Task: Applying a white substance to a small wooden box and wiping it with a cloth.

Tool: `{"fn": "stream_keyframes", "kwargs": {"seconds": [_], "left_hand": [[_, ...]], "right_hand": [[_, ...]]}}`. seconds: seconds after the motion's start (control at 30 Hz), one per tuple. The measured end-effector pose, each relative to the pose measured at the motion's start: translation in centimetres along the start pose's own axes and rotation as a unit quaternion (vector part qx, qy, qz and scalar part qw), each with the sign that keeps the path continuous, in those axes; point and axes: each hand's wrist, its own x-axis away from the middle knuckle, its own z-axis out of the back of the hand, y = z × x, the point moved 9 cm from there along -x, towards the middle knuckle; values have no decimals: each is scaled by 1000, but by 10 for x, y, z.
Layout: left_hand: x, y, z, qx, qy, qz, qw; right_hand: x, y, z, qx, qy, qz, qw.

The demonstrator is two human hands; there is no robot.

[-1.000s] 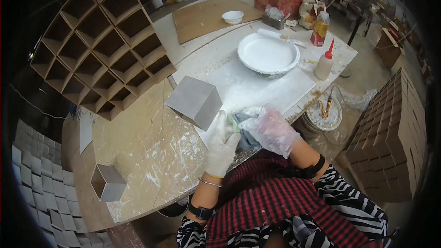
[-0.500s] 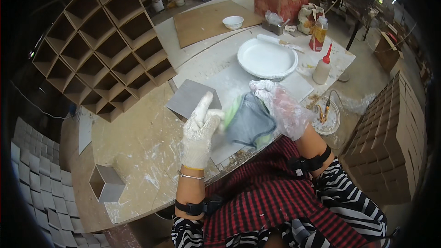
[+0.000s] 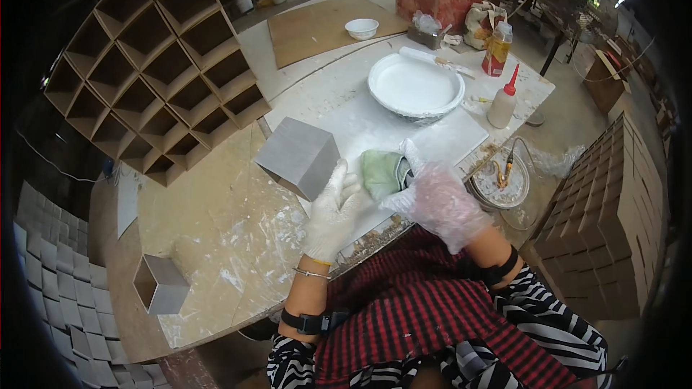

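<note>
My left hand (image 3: 334, 215), in a white knit glove, has its fingers stretched out beside the lower right edge of a grey square box tube (image 3: 299, 155). Whether the fingertips touch the box I cannot tell. A clear crinkled plastic glove covers my right hand (image 3: 448, 200), whose fingers are closed on a bunched cloth (image 3: 382, 173), green outside with a grey-blue edge. The cloth is just over the white-stained board, between both hands. Beyond it stands a round basin (image 3: 417, 85) of white liquid, with a roller or brush (image 3: 436, 60) lying across its far rim.
A second grey box tube (image 3: 160, 284) rests at the table's left. A wooden cubby rack (image 3: 155, 65) stands at the far left. On the right are a red-capped glue bottle (image 3: 502, 104), a yellow-red bottle (image 3: 497, 50), a bucket (image 3: 501, 180) and stacked brown boxes (image 3: 591, 223).
The cloth went from hanging spread, grey-blue side showing, to a compact bunch with green outward. My left hand moved right and down; my right hand lowered slightly. The whole view shifted a little.
</note>
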Motion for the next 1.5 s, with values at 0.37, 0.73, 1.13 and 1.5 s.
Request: {"fn": "stream_keyframes", "kwargs": {"seconds": [0.37,0.73,1.13,1.5], "left_hand": [[-3,-1,-32,-109,-52,22,992],[8,45,-38,135,-90,-50,985],[14,25,-25,139,6,21,990],[19,31,-11,73,73,-10,995]], "right_hand": [[-2,33,0,-300,33,100,948],[16,38,-10,-527,-2,-30,849],[15,49,-24,-519,-26,-35,854],[16,22,-26,-534,-125,7,836]]}}
